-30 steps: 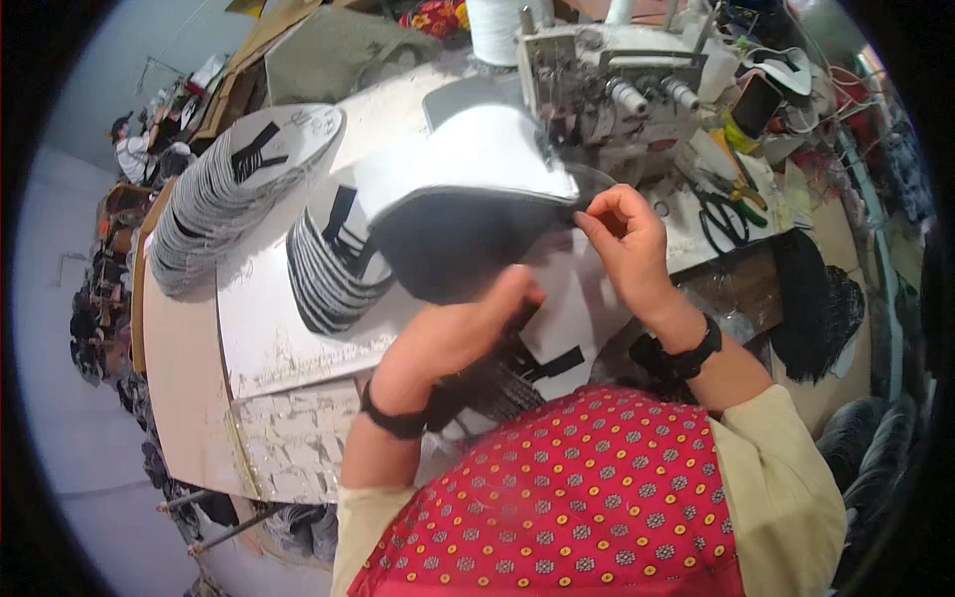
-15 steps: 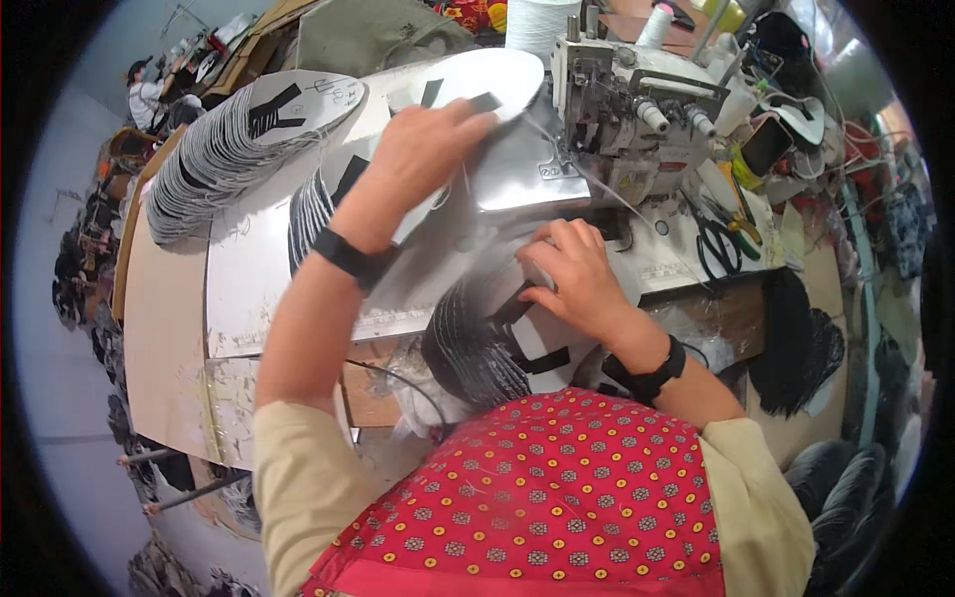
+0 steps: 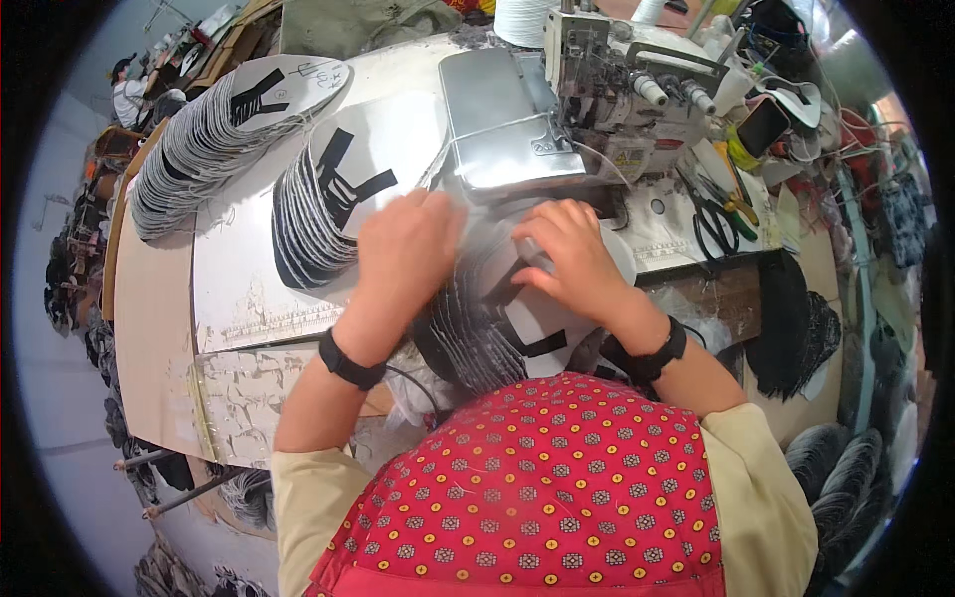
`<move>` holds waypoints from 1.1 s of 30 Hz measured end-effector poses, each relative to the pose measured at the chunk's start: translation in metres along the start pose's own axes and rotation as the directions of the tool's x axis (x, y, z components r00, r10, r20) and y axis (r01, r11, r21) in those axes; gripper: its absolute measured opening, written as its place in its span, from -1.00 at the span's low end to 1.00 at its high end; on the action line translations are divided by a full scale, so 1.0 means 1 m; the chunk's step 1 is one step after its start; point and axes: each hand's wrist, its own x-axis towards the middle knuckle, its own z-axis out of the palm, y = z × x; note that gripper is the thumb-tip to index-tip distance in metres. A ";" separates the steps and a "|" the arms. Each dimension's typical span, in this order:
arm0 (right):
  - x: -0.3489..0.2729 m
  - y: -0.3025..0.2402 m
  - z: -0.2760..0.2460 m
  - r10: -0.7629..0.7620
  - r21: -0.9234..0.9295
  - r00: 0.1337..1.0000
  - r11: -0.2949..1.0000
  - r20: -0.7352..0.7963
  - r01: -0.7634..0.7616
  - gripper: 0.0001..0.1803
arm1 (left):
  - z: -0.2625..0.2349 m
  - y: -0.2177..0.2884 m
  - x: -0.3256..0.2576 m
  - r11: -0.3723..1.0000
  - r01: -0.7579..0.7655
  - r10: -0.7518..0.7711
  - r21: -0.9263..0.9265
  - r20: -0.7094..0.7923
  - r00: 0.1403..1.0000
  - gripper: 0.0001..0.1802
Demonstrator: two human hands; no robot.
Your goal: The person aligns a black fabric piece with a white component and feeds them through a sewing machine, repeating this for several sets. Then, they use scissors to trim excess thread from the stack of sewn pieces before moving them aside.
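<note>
since half a second ago left hand (image 3: 408, 249) has come back from the far stacks and now lies flat, fingers spread, on the top piece (image 3: 497, 289) of the fanned pile of white-and-black cut pieces (image 3: 468, 338) at the table's near edge. right hand (image 3: 572, 259) presses the same piece, fingertips bent; pinch or plain press, cannot tell. risk: two sheets lifting together, or the pile sliding toward the lap. sewing machine (image 3: 597, 90) just beyond.

Sewing machine (image 3: 607, 90): painted metal, bed plate brushed and semi-glossy. Cut pieces (image 3: 497, 308): matt white and black cloth. Bench (image 3: 239, 289): worn, flaking laminate, bare wood edge. Scissors (image 3: 711, 224): dark metal.
</note>
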 end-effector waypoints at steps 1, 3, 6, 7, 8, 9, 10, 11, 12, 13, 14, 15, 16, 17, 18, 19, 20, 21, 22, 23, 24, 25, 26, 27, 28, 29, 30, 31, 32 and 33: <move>0.003 0.003 -0.001 0.042 -0.030 0.995 0.999 0.094 -0.040 -0.58 | 0.004 0.001 -0.003 1.000 -0.009 0.009 -0.003 -0.003 1.000 -0.69; 0.002 0.003 -0.006 0.087 -0.067 0.979 0.995 0.184 -0.076 -0.61 | 0.018 0.001 -0.007 0.792 0.053 0.048 -0.608 0.149 0.988 -0.68; -0.016 0.000 -0.042 -0.171 -0.120 0.974 0.975 0.146 0.189 -0.67 | 0.021 -0.010 -0.023 0.611 0.266 0.038 -0.745 0.364 0.931 -0.55; -0.024 -0.001 -0.066 -0.060 0.043 0.974 0.998 0.218 0.052 -0.70 | 0.025 -0.018 -0.031 0.503 0.299 0.043 -0.811 0.369 0.929 -0.49; -0.023 -0.002 -0.086 0.031 0.251 0.995 0.966 0.097 -0.055 -0.74 | 0.034 -0.025 -0.036 0.383 0.352 0.066 -0.854 0.406 0.912 -0.51; -0.023 -0.008 -0.101 0.154 0.455 0.988 0.880 -0.002 -0.136 -0.76 | 0.040 -0.025 -0.035 0.383 0.342 0.071 -0.858 0.396 0.916 -0.51; -0.019 -0.009 -0.108 0.158 0.450 0.987 0.883 -0.011 -0.137 -0.76 | 0.046 -0.020 -0.035 0.402 0.269 0.033 -0.875 0.308 0.951 -0.52; -0.009 -0.007 -0.113 0.270 0.571 0.961 0.799 -0.056 -0.191 -0.77 | 0.048 -0.015 -0.034 0.424 0.198 -0.003 -0.884 0.217 0.976 -0.52; 0.001 -0.004 -0.114 0.381 0.686 0.920 0.693 -0.088 -0.222 -0.77 | 0.042 -0.009 -0.033 0.410 0.230 -0.039 -0.883 0.235 0.971 -0.49; 0.012 -0.007 -0.103 0.430 0.878 0.903 0.435 -0.006 -0.201 -0.88 | 0.036 -0.009 -0.028 0.687 -0.106 0.133 -0.719 -0.020 0.991 -0.47; 0.021 -0.011 -0.095 0.484 0.888 0.865 0.331 0.130 -0.319 -0.88 | 0.044 -0.014 -0.024 0.595 -0.037 0.033 -0.803 -0.021 0.999 -0.52; 0.030 -0.014 -0.088 0.517 0.875 0.813 0.222 0.269 -0.431 -0.82 | 0.051 -0.022 -0.022 0.487 0.025 -0.072 -0.873 -0.012 0.997 -0.57; 0.034 -0.006 -0.084 0.528 0.879 0.810 0.222 0.256 -0.423 -0.82 | 0.010 -0.012 -0.005 0.484 0.450 -0.167 -0.750 0.426 0.889 -0.65; 0.037 0.005 -0.077 0.534 0.853 0.778 0.184 0.331 -0.489 -0.80 | 0.013 -0.012 0.001 0.253 0.435 -0.254 -0.864 0.375 0.892 -0.66; 0.040 0.011 -0.071 0.530 0.821 0.744 0.144 0.408 -0.552 -0.76 | 0.009 -0.014 0.008 0.035 0.380 -0.263 -0.924 0.358 0.896 -0.64; 0.044 0.014 -0.063 0.533 0.824 0.741 0.135 0.408 -0.551 -0.76 | -0.002 -0.011 0.021 -0.186 0.308 -0.279 -0.933 0.351 0.894 -0.62; 0.049 0.016 -0.054 0.603 0.840 0.761 0.262 0.242 -0.475 -0.79 | -0.012 0.004 0.032 -0.300 0.189 -0.290 -0.935 0.278 0.916 -0.60; 0.052 0.021 -0.047 0.647 0.827 0.760 0.393 0.062 -0.402 -0.80 | -0.025 0.023 0.047 -0.410 0.066 -0.306 -0.910 0.205 0.930 -0.58; 0.054 0.027 -0.035 0.649 0.824 0.761 0.443 -0.022 -0.354 -0.80 | -0.025 0.020 0.054 -0.422 0.028 -0.219 -0.906 0.132 0.967 -0.58; 0.051 0.027 -0.027 0.654 0.825 0.756 0.439 -0.023 -0.355 -0.80 | -0.020 0.016 0.060 -0.421 0.035 -0.214 -0.906 0.137 0.967 -0.58; 0.050 0.025 -0.019 0.611 0.732 0.773 0.605 -0.173 -0.314 -0.80 | -0.010 0.009 0.066 -0.290 0.053 -0.203 -0.956 0.115 0.972 -0.60; 0.047 0.023 -0.014 0.538 0.603 0.781 0.750 -0.316 -0.272 -0.81 | -0.001 0.005 0.072 -0.156 0.064 -0.183 -0.986 0.093 0.979 -0.61; 0.042 0.022 -0.009 0.464 0.558 0.792 0.807 -0.396 -0.193 -0.83 | 0.006 0.003 0.079 -0.001 0.011 -0.197 -1.000 0.011 0.980 -0.69; 0.038 0.017 -0.010 0.465 0.557 0.793 0.807 -0.393 -0.197 -0.83 | 0.014 -0.003 0.086 -0.005 0.013 -0.199 -1.000 0.014 0.980 -0.69; 0.035 0.006 -0.016 0.487 0.558 0.834 0.780 -0.260 -0.282 -0.84 | 0.018 -0.011 0.091 0.038 0.036 -0.286 -0.999 0.023 0.958 -0.72; 0.034 0.000 -0.019 0.502 0.547 0.856 0.754 -0.121 -0.364 -0.85 | 0.019 -0.020 0.094 0.080 0.062 -0.371 -0.995 0.028 0.928 -0.75; 0.028 0.008 -0.011 0.265 0.342 0.917 0.927 -0.300 -0.156 -0.84 | 0.018 -0.024 0.099 0.089 0.088 -0.438 -0.992 0.040 0.898 -0.76; 0.027 0.010 -0.006 0.261 0.343 0.918 0.927 -0.300 -0.152 -0.84 | 0.027 -0.041 0.103 0.077 0.032 -0.447 -0.997 -0.006 0.894 -0.78; 0.027 0.010 -0.002 0.080 0.152 0.922 0.988 -0.378 -0.023 -0.81 | 0.034 -0.060 0.098 0.152 0.062 -0.470 -0.986 -0.017 0.882 -0.80; 0.028 0.012 0.001 -0.108 -0.053 0.901 0.994 -0.420 0.094 -0.77 | 0.038 -0.068 0.096 0.223 0.096 -0.489 -0.970 -0.026 0.872 -0.82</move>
